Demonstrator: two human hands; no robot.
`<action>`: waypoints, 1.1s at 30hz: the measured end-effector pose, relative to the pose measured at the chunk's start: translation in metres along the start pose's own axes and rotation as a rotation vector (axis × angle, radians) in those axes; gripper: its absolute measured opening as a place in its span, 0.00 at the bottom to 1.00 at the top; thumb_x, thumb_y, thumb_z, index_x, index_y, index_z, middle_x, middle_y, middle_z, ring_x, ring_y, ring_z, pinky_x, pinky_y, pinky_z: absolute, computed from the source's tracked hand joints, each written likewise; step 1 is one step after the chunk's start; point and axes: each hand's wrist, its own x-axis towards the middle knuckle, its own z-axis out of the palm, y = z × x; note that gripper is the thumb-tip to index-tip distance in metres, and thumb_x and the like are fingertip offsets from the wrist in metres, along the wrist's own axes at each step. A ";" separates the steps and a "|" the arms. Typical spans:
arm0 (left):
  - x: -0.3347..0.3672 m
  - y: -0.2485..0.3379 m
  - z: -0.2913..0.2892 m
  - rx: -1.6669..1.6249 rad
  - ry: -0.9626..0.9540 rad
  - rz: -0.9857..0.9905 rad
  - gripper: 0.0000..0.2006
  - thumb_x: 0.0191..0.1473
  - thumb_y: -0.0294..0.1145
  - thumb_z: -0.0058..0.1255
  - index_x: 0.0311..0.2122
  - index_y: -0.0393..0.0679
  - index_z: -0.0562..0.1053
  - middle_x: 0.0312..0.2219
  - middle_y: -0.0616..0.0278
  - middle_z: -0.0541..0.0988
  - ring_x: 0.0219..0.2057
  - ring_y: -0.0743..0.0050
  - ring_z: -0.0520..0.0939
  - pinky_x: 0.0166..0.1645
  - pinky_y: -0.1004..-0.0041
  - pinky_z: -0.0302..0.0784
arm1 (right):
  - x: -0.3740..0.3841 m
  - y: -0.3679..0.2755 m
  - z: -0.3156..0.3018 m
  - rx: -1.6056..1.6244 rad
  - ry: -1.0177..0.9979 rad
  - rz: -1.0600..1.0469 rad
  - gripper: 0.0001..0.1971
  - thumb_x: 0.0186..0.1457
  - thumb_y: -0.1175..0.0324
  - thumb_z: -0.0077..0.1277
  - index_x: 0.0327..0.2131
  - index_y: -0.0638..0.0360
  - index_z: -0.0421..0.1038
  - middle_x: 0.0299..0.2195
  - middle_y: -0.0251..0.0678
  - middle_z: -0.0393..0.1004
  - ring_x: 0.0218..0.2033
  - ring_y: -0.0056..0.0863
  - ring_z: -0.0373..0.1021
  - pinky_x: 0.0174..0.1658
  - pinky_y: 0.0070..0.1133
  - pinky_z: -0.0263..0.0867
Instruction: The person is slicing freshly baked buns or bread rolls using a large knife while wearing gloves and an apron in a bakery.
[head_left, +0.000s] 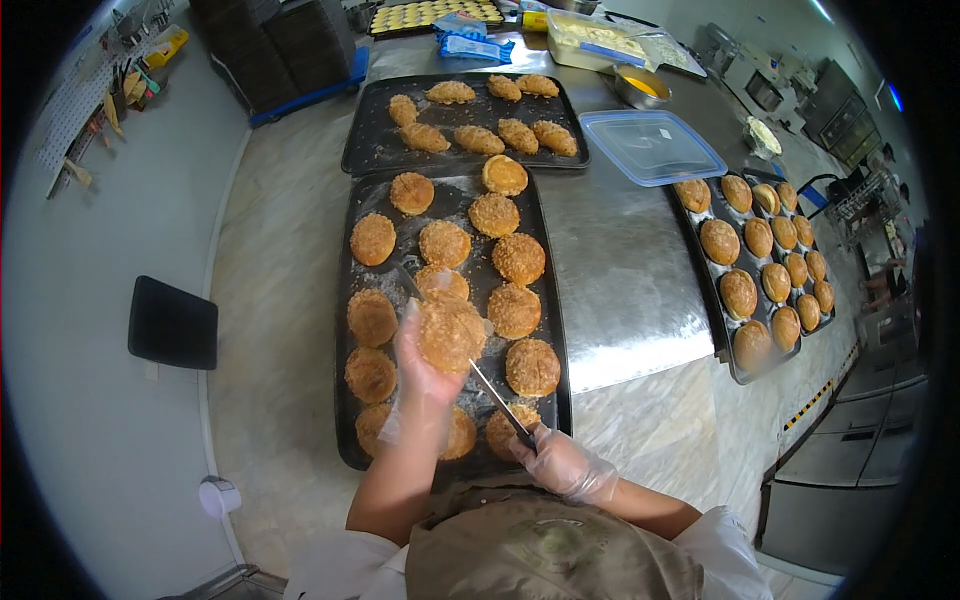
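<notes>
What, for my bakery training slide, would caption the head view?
Left hand holds a crumb-topped bun, right hand a knife against it, above a black baking tray of buns.

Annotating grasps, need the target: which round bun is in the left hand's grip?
The round bun raised in the left hand, the knife showing on two sides of it; the other round buns lie on trays.

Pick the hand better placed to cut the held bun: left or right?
Right, I'd say: the right hand grips the knife by its handle, blade at the bun. The left hand is busy holding that bun, so it seems better suited to steadying.
</notes>
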 end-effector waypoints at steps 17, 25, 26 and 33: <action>-0.018 0.014 -0.096 1.071 0.334 -0.103 0.26 0.54 0.40 0.49 0.53 0.35 0.62 0.45 0.53 0.72 0.47 0.66 0.71 0.53 0.70 0.65 | -0.049 0.044 -0.031 0.666 0.057 0.310 0.12 0.57 0.65 0.47 0.35 0.66 0.63 0.13 0.27 0.63 0.11 0.15 0.59 0.14 0.17 0.57; -0.052 0.107 -0.154 1.400 0.778 0.149 0.18 0.55 0.37 0.45 0.43 0.31 0.70 0.35 0.49 0.77 0.36 0.60 0.77 0.42 0.68 0.70 | -0.062 0.067 -0.038 0.672 0.093 0.236 0.11 0.57 0.66 0.46 0.34 0.68 0.63 0.13 0.27 0.63 0.10 0.14 0.59 0.14 0.16 0.57; -0.063 0.110 -0.160 2.267 0.388 0.136 0.20 0.56 0.41 0.43 0.44 0.32 0.69 0.37 0.45 0.76 0.39 0.53 0.76 0.45 0.66 0.68 | -0.063 0.067 -0.038 0.681 0.085 0.243 0.12 0.57 0.66 0.47 0.34 0.68 0.62 0.14 0.27 0.63 0.11 0.15 0.59 0.14 0.16 0.57; -0.021 0.086 -0.131 1.438 1.153 -0.229 0.19 0.53 0.41 0.50 0.46 0.40 0.70 0.40 0.52 0.75 0.42 0.61 0.75 0.48 0.66 0.66 | -0.076 0.064 -0.037 0.709 0.095 0.208 0.12 0.57 0.67 0.46 0.36 0.67 0.60 0.14 0.29 0.64 0.11 0.15 0.59 0.14 0.16 0.57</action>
